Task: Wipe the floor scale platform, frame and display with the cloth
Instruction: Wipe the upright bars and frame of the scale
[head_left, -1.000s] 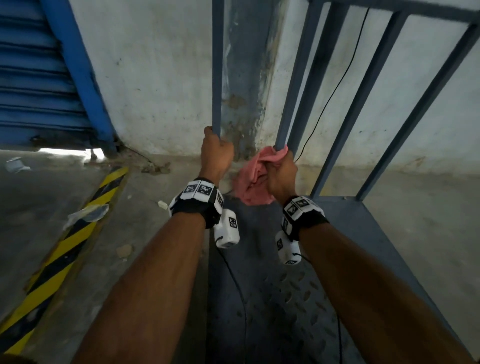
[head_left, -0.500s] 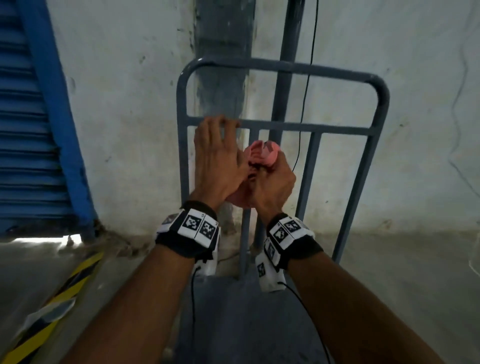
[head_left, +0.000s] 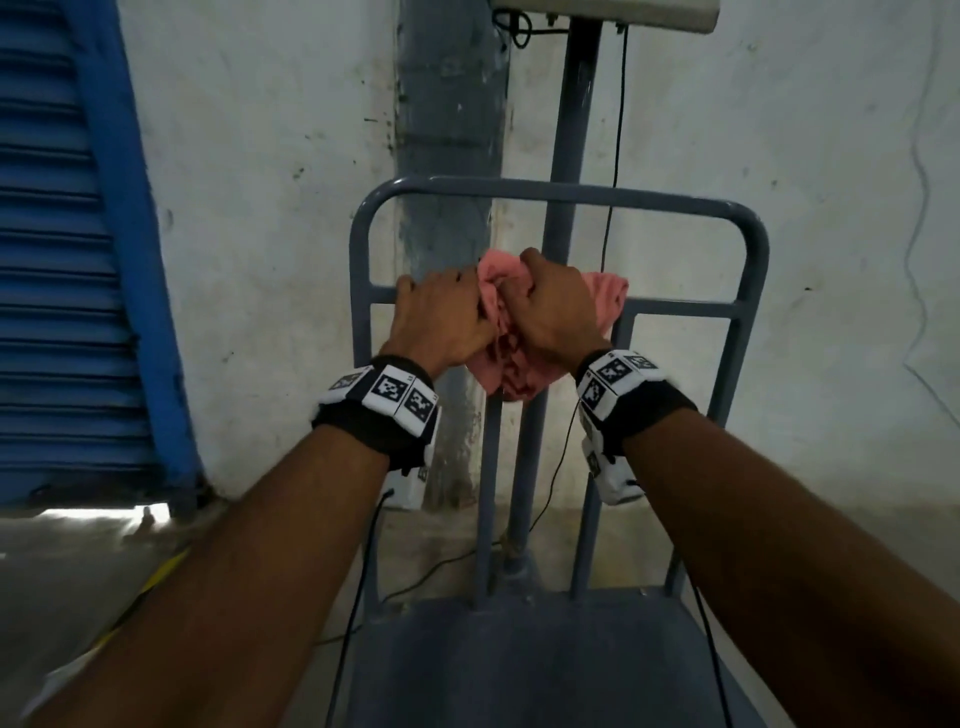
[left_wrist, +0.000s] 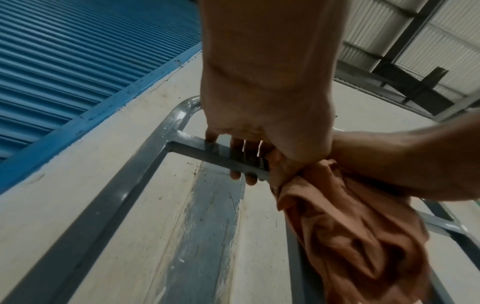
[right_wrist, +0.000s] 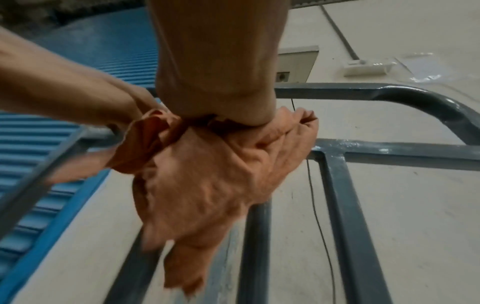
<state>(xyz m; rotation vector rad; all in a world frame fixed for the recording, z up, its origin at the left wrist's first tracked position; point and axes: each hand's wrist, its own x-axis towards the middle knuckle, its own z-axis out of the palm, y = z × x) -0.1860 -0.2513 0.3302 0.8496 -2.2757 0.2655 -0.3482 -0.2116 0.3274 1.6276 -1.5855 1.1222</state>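
The floor scale's grey tube frame (head_left: 748, 249) stands upright behind the dark platform (head_left: 519, 670). My left hand (head_left: 441, 314) curls its fingers (left_wrist: 235, 174) round the frame's crossbar (left_wrist: 192, 149), right beside the cloth. A bunched pink cloth (head_left: 605, 296) is gripped in my right hand (head_left: 556, 306) and held against the same crossbar (right_wrist: 394, 149); its loose end (right_wrist: 192, 205) hangs below. The display (head_left: 608, 13) sits on a pole (head_left: 569, 114) above, only its underside showing.
A white wall (head_left: 270, 260) with a grey pillar (head_left: 447, 104) stands right behind the frame. A blue roller shutter (head_left: 52, 260) is to the left. Thin black cables (head_left: 615, 156) run down beside the pole and along the floor.
My view has lifted toward the top of the frame. The left hand went from lying flat on the crossbar to curling round it. The right hand spread the cloth rightward along the bar.
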